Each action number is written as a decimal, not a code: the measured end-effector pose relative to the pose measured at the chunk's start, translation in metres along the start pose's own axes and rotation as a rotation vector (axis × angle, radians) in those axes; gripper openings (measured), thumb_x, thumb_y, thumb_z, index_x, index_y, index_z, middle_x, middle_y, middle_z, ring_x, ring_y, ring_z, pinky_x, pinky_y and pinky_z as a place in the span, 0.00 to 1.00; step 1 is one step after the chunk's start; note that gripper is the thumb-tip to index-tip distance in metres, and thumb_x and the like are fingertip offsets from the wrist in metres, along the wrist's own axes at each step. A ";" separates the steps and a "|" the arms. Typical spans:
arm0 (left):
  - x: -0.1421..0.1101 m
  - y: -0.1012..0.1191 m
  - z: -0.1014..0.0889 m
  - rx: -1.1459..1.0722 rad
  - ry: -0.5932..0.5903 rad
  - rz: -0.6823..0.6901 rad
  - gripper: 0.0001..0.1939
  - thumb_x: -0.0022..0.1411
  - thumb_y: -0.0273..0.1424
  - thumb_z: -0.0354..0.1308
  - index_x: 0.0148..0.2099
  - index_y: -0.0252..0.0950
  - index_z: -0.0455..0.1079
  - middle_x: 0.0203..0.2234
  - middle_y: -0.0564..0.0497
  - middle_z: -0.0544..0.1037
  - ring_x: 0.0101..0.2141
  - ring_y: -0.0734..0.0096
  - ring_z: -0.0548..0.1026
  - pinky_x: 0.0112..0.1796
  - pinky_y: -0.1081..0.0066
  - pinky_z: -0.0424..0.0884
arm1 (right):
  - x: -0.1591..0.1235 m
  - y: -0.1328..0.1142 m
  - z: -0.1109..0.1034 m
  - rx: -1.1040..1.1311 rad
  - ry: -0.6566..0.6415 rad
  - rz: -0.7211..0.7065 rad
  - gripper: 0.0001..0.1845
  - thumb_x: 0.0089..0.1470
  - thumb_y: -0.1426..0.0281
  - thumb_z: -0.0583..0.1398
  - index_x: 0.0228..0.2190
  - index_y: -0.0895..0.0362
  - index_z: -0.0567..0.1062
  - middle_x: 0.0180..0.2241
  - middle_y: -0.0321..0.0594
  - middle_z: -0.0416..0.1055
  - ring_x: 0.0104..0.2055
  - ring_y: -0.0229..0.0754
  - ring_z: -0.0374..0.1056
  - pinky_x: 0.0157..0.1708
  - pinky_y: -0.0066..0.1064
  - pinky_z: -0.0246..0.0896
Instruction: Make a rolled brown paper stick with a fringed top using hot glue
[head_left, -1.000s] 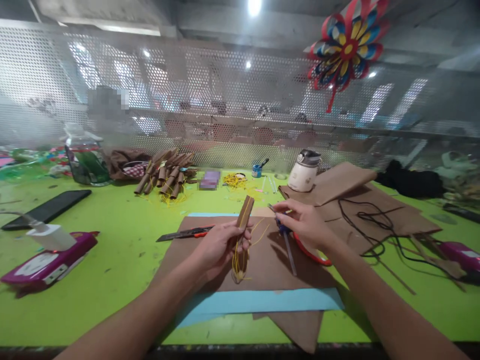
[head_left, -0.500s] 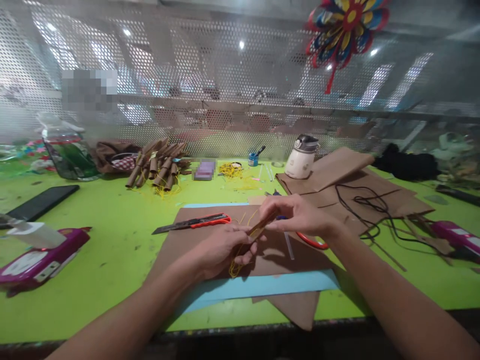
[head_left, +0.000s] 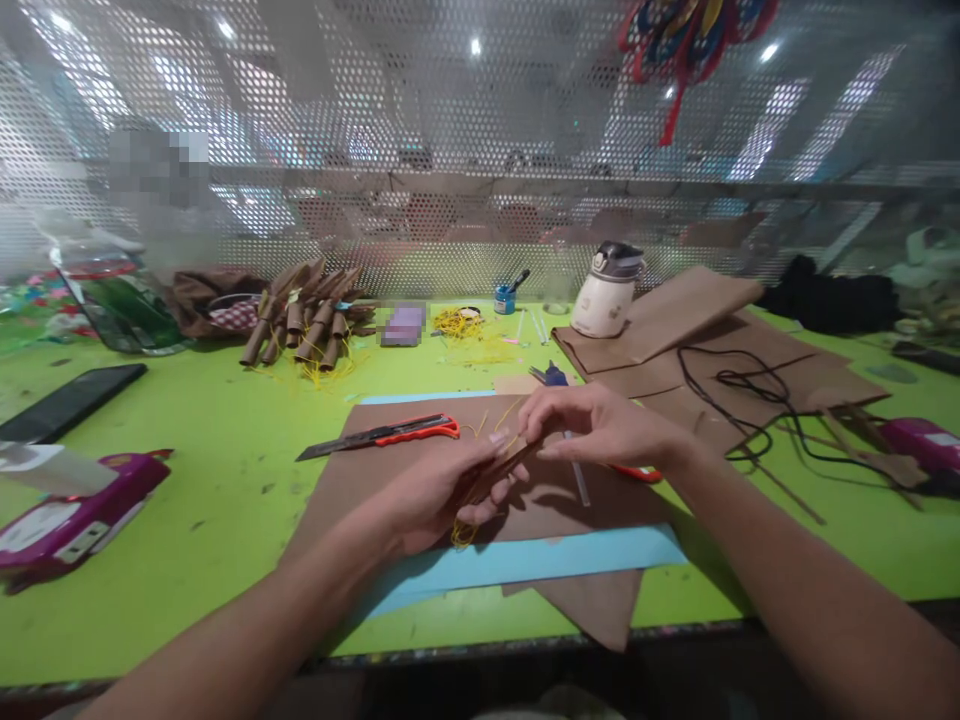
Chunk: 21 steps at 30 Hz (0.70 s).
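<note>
Brown paper roll (head_left: 513, 461) is pinched by the fingers of your left hand (head_left: 435, 492) and right hand (head_left: 611, 428), right of the utility knife (head_left: 409, 434) (yellow string (head_left: 463, 534) looping below).

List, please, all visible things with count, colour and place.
Table: 1, green, below
Screen: 1, grey, behind
Ornament: 1, multicoloured, top right
Phone: 1, black, left
Power strip: 1, purple, left
Charger: 1, white, on power strip
Container: 1, green, back left
Rolls: several, brown, back left
Blurred item: 1, purple, back
Jar: 1, blue, back
Bottle: 1, white, back right
Paper stack: 1, brown, right
Cord: 1, black, on paper stack
Bundle: 1, black, far right
Sheet: 1, brown, centre
Cutter: 1, red-black, partly on sheet
Paper band: 1, blue, sheet's near edge
Tool: 1, blue, centre
Thread: strands, yellow, centre and back
Held piece: 1, brown, centre
Left hand: 1, grip on held piece
Right hand: 1, grip at its end
</note>
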<state>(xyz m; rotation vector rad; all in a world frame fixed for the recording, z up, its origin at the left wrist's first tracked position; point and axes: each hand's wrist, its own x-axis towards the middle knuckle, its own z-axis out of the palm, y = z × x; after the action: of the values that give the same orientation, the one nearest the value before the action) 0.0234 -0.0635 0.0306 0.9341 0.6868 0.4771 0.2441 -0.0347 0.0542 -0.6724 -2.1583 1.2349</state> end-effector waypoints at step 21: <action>0.006 -0.008 0.003 0.293 0.225 0.132 0.13 0.62 0.39 0.53 0.31 0.34 0.65 0.13 0.59 0.61 0.14 0.82 0.55 0.17 0.78 0.50 | 0.006 0.011 0.015 0.295 0.447 0.183 0.14 0.49 0.63 0.65 0.34 0.58 0.71 0.34 0.39 0.72 0.32 0.36 0.68 0.34 0.31 0.65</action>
<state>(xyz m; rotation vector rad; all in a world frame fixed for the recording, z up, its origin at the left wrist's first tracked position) 0.0302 -0.0660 0.0232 1.2181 0.9196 0.6151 0.2312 -0.0348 0.0396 -0.9299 -1.5430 1.3140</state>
